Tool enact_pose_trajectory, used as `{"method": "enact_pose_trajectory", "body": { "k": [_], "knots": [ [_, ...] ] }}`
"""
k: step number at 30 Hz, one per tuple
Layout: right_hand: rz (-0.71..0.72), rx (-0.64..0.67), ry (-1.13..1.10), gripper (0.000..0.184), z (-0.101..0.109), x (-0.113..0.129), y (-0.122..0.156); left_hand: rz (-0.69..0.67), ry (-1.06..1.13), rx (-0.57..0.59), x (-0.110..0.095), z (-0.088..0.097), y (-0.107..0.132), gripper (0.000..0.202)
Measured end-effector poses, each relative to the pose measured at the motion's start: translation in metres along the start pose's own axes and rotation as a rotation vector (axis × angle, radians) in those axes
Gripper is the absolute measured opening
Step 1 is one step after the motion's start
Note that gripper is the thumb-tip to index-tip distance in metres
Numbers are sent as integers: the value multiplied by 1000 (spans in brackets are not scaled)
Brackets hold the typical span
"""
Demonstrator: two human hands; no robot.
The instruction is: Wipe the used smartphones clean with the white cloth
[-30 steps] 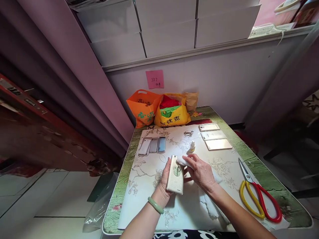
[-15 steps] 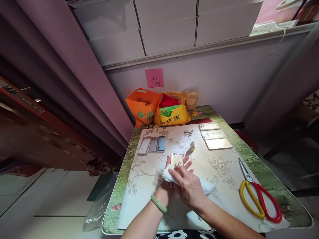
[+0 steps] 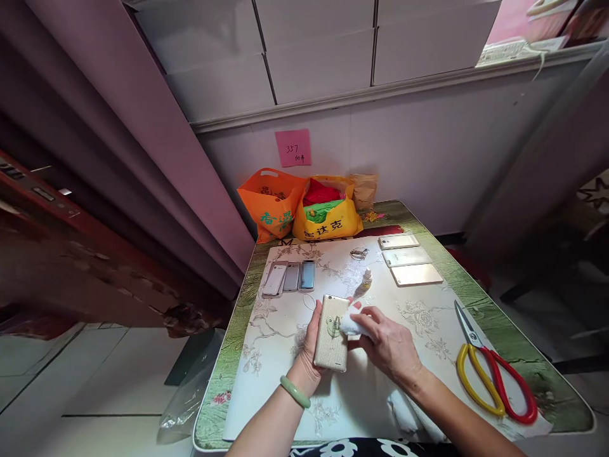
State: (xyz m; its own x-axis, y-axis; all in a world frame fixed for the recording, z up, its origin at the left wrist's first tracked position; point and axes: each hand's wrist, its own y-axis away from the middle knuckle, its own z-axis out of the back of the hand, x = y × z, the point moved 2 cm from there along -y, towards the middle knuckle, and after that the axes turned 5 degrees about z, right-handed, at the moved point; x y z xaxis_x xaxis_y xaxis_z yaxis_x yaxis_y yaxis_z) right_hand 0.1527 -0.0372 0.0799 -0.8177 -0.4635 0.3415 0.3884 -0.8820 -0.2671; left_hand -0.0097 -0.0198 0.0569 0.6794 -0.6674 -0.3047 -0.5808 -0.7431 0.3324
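Observation:
My left hand, with a green bangle at the wrist, is wrapped round a gold phone whose patterned back faces up. A ring holder sits on that back. Pinched in my right hand is a white cloth, bunched against the phone's right side beside the ring holder. More white cloth hangs or lies below my right wrist. A small dropper bottle stands just beyond the phone.
Three phones lie at the table's right. Several phones or cases lie at the left. Large scissors with red and yellow handles rest at the right edge. An orange bag and a yellow bag stand at the back.
The cloth has moved off the phone's lower part to its right side with my right hand, which shifted right. More of the phone's back is now uncovered.

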Motion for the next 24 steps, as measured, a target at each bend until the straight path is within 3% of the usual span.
{"method": "enact_pose_trajectory", "body": {
  "k": [4, 8, 10, 14, 19, 24],
  "knots": [
    [-31, -64, 75, 43, 6, -2, -19, 130, -9, 36, 13, 4, -1, 62],
    [150, -7, 86, 49, 7, 8, -29, 83, -17, 17, 20, 12, -6, 60],
    [133, 29, 102, 48, 4, 8, -29, 65, -27, -6, 18, 14, -7, 60],
    [-3, 62, 113, 41, -5, 4, -18, -13, -35, -28, 7, 13, -6, 63],
    [-17, 199, 123, 36, -14, 18, 6, -106, 14, -69, -3, 22, -14, 71],
    [126, 329, 17, 46, -19, 45, 24, -102, 56, -85, 0, 43, -23, 71]
  ]
}}
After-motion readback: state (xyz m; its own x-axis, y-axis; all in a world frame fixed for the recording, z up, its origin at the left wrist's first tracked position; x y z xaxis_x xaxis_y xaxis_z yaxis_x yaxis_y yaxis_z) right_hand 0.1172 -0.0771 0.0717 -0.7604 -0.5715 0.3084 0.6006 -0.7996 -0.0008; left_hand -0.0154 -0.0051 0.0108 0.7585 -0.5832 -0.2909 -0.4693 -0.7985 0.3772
